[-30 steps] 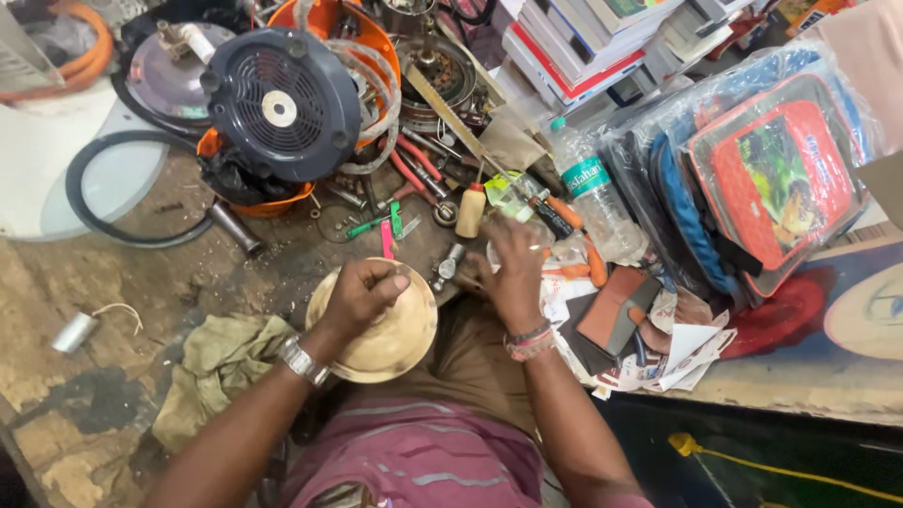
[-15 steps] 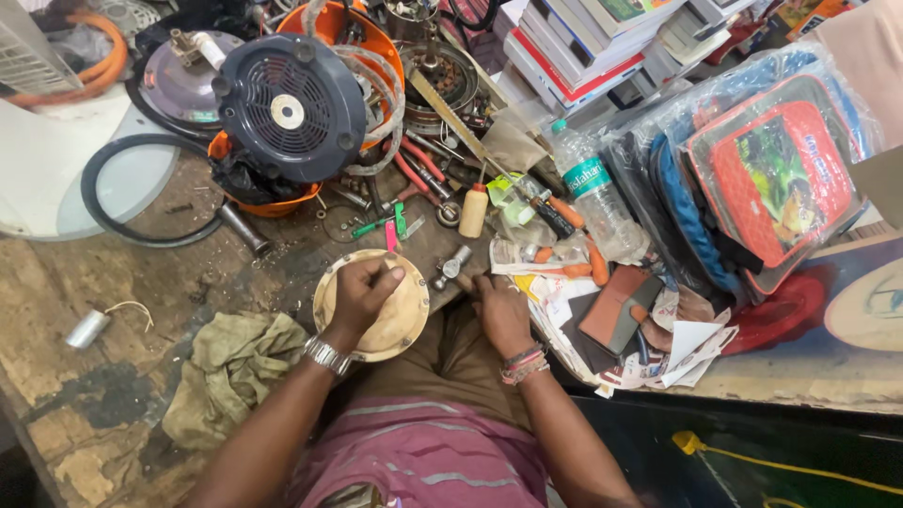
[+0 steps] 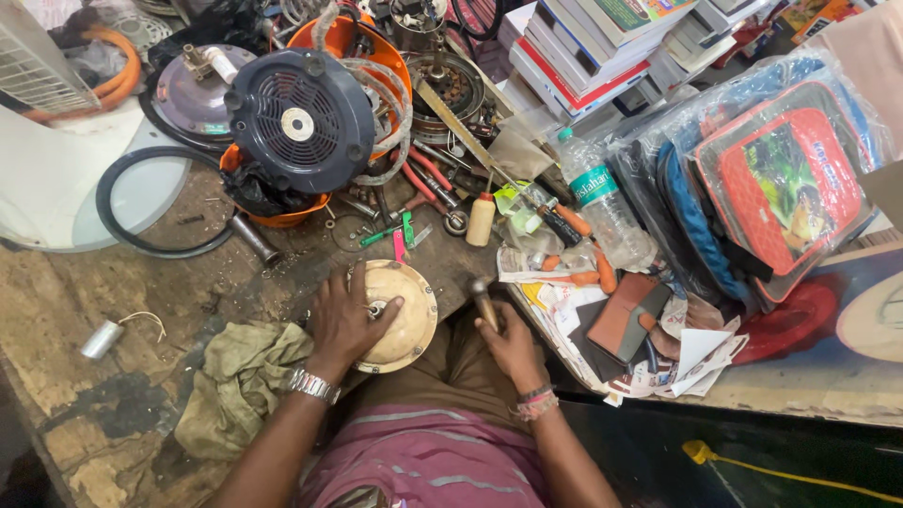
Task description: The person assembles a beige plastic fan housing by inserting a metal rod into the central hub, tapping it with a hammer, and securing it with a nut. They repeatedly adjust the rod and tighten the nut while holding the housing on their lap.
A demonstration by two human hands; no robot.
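My left hand [image 3: 346,318] lies flat on a round cream metal motor cover [image 3: 406,322] that rests at the workbench's front edge, over my lap. Fingers spread across its centre hub. My right hand [image 3: 513,341] is closed around the wooden handle of a small hammer [image 3: 483,297], whose metal head points up just right of the cover. A steel watch sits on my left wrist and thread bands on my right.
A dark blue fan motor housing [image 3: 301,120] in an orange tub stands behind the cover. Screwdrivers, pliers and a small glue bottle [image 3: 481,220] litter the bench. A crumpled olive rag [image 3: 241,376] lies left, a water bottle [image 3: 600,199], papers and stacked books right.
My right hand has drawn back from the tools on the bench and now grips the hammer beside the cover. My left hand stays on the cover, which has shifted slightly right.
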